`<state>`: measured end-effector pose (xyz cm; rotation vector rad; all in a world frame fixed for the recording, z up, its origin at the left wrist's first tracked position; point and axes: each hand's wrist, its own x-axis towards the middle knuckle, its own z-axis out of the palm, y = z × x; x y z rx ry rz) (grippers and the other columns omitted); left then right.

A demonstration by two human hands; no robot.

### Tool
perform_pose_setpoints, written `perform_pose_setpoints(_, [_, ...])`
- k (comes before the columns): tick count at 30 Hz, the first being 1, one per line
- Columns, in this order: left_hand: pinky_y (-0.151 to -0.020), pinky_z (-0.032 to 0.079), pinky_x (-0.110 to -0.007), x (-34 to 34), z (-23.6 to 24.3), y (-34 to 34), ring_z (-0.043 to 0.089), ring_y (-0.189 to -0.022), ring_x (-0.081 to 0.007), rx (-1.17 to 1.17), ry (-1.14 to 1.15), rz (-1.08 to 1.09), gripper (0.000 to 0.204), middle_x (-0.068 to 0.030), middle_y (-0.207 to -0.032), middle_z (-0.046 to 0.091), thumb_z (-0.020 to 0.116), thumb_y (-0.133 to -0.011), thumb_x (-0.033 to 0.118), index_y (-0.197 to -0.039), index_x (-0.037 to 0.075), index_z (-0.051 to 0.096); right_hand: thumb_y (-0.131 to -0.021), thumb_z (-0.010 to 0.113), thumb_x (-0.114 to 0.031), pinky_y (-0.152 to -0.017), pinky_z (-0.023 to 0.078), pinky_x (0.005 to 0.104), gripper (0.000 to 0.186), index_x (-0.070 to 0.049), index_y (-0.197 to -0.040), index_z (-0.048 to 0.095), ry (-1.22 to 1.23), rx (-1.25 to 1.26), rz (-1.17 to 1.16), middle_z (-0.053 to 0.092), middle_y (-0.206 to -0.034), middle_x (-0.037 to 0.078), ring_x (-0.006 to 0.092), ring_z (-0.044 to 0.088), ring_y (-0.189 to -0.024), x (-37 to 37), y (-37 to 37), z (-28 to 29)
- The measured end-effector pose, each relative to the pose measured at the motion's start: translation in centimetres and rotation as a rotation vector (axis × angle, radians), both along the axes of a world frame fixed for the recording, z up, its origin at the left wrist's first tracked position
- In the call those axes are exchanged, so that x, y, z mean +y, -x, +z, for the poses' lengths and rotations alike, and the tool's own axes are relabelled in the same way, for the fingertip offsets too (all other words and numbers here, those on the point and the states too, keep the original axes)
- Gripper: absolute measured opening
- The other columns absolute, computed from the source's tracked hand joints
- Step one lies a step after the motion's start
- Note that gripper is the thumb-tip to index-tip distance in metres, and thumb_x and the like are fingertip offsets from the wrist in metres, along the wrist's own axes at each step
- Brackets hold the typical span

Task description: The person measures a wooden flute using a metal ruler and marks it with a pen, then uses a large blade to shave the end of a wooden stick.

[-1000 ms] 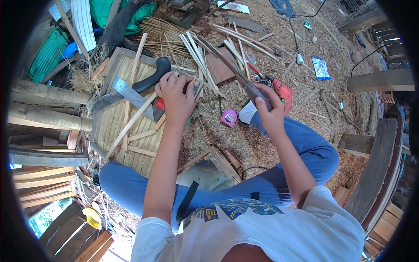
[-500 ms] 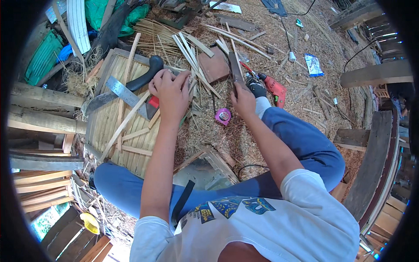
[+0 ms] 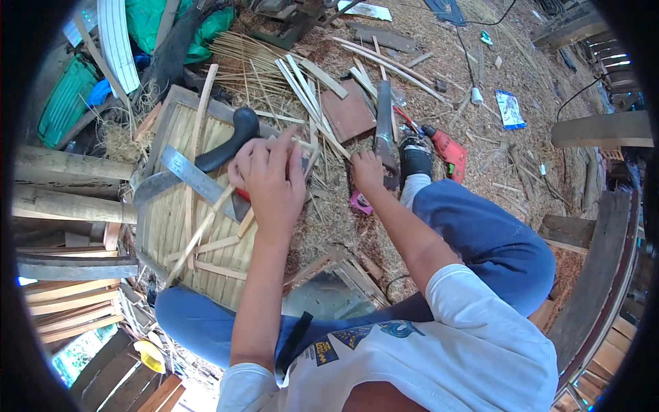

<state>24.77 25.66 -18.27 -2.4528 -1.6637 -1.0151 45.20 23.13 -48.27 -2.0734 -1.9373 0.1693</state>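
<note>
My left hand is over the slatted wooden panel, fingers bent around the upper end of a thin wooden strip; the fingers partly hide the grip. Beside it lie a curved machete with a black handle and a metal try square, its red part mostly covered. My right hand has its fingers curled together near the end of another pale strip; what they hold is hidden. Just right of it lies a long, dark-bladed tool. A pink tape measure is partly behind my right wrist.
A red power drill lies beyond my foot. Ahead are a reddish-brown board and a pile of thin sticks. A metal-topped piece sits between my legs. Sawdust covers the ground.
My right hand has come off the dark-bladed tool and moved left beside it. My left hand and its strip have shifted nearer to me. The view has moved slightly.
</note>
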Motion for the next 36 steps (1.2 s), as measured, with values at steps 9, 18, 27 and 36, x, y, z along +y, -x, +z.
perform_pose_setpoints(9, [-0.105,0.032,-0.039,-0.7,4.9,0.8,0.065,-0.107,-0.0243,-0.183,0.096,-0.034,0.016,-0.0061,-0.108,0.073,0.07,-0.099,0.009,-0.114,0.01,0.076,-0.087,0.07,-0.012,-0.088,0.047,0.0484,0.011,-0.011,-0.098,0.072,0.03,0.027,-0.073,0.07,-0.099,0.013,0.0314,0.067,-0.101,1.1,1.3,1.1])
perform_pose_setpoints(18, [-0.064,0.05,-0.023,-1.1,8.8,2.4,0.062,-0.073,-0.0082,-0.765,0.173,-0.152,0.017,-0.0074,-0.098,0.068,0.058,-0.111,0.009,-0.12,0.0,0.07,-0.09,0.071,-0.005,-0.085,0.057,0.0495,0.025,-0.004,-0.115,0.072,-0.412,0.458,-0.037,0.073,-0.106,0.021,0.0438,0.07,-0.098,7.7,-1.8,12.9])
perform_pose_setpoints(27, [-0.079,0.054,-0.038,-1.2,16.9,16.3,0.07,-0.087,-0.0285,-0.363,-0.137,0.02,0.014,-0.014,-0.099,0.07,0.06,-0.106,0.007,-0.112,0.004,0.073,-0.098,0.077,-0.01,-0.074,0.056,0.0327,0.036,-0.008,-0.133,0.067,-0.042,1.241,0.402,0.073,-0.095,0.006,0.0159,0.068,-0.084,7.9,8.5,37.4])
perform_pose_setpoints(36, [-0.094,0.054,-0.05,-0.3,9.6,21.3,0.068,-0.112,-0.0384,-0.111,0.009,0.23,0.021,-0.0137,-0.116,0.071,0.071,-0.096,0.013,-0.117,0.01,0.075,-0.106,0.071,-0.014,-0.077,0.055,0.0278,0.025,-0.007,-0.129,0.066,0.635,1.588,0.438,0.069,-0.1,0.003,0.0114,0.064,-0.083,3.8,13.6,45.5])
